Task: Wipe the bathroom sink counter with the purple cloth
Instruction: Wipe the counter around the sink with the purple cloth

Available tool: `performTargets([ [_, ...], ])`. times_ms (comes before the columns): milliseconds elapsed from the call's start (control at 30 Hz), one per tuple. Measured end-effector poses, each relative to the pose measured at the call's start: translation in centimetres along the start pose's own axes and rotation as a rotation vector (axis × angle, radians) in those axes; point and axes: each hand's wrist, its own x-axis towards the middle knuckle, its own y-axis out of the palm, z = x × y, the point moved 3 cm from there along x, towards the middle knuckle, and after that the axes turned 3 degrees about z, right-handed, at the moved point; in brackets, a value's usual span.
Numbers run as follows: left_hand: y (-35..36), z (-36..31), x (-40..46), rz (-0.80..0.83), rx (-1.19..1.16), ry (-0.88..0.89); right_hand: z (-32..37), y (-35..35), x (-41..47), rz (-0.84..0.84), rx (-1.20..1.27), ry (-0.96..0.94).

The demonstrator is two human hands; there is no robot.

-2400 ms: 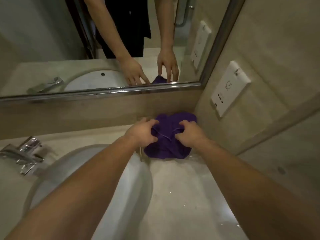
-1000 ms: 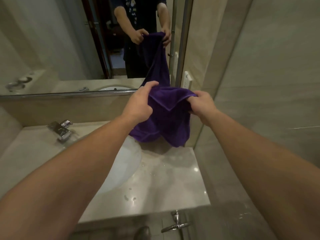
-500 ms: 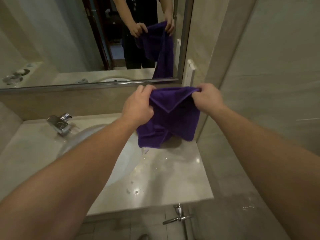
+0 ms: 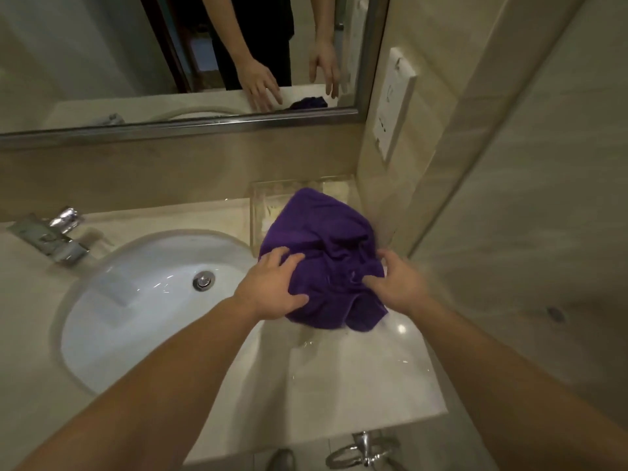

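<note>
The purple cloth [image 4: 326, 246] lies bunched on the pale stone counter [image 4: 356, 379] to the right of the sink, its far end draped over a clear tray. My left hand [image 4: 272, 287] rests on the cloth's left side with fingers spread. My right hand [image 4: 397, 283] touches its right side, fingers loosely extended. In the mirror both hands show straight fingers above the cloth.
A white oval sink [image 4: 146, 300] with a chrome faucet [image 4: 54, 236] fills the left. The clear tray [image 4: 268, 198] sits in the back corner. The side wall with a socket panel [image 4: 394, 100] stands close on the right. A chrome towel ring [image 4: 360, 450] hangs below the counter edge.
The cloth, held up in the air by both hands, has come down onto the counter in a heap. Both hands have released their grip and now lie on it with fingers spread.
</note>
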Motion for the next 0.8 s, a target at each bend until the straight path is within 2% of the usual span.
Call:
performTargets([
  [100,1.2,0.6,2.4,-0.052,0.152,0.001,0.5,1.3,1.7,-0.054,-0.115,-0.153],
  [233,2.7,1.6,4.7,-0.051,0.209,-0.004,1.6,3.0,4.6,-0.038,-0.153,-0.166],
  [367,3.0,2.2,5.7,-0.243,0.277,0.04,3.4,4.1,7.3,-0.071,-0.16,-0.155],
  [433,2.6,2.9,6.5,-0.333,0.268,0.062,3.9,4.2,8.3,-0.107,-0.25,-0.138],
  [533,2.4,3.7,7.3,-0.323,0.259,0.046,4.3,4.3,9.3,-0.215,-0.347,-0.18],
  [667,2.6,3.0,7.1,-0.43,0.167,0.026,3.3,4.5,8.4,-0.135,-0.376,-0.212],
  [733,2.6,2.6,6.7,-0.38,0.208,0.035,2.4,4.1,7.0,-0.12,-0.484,-0.297],
  [800,3.3,2.3,6.2,-0.244,0.298,0.079,2.0,3.6,5.4,-0.067,-0.638,-0.395],
])
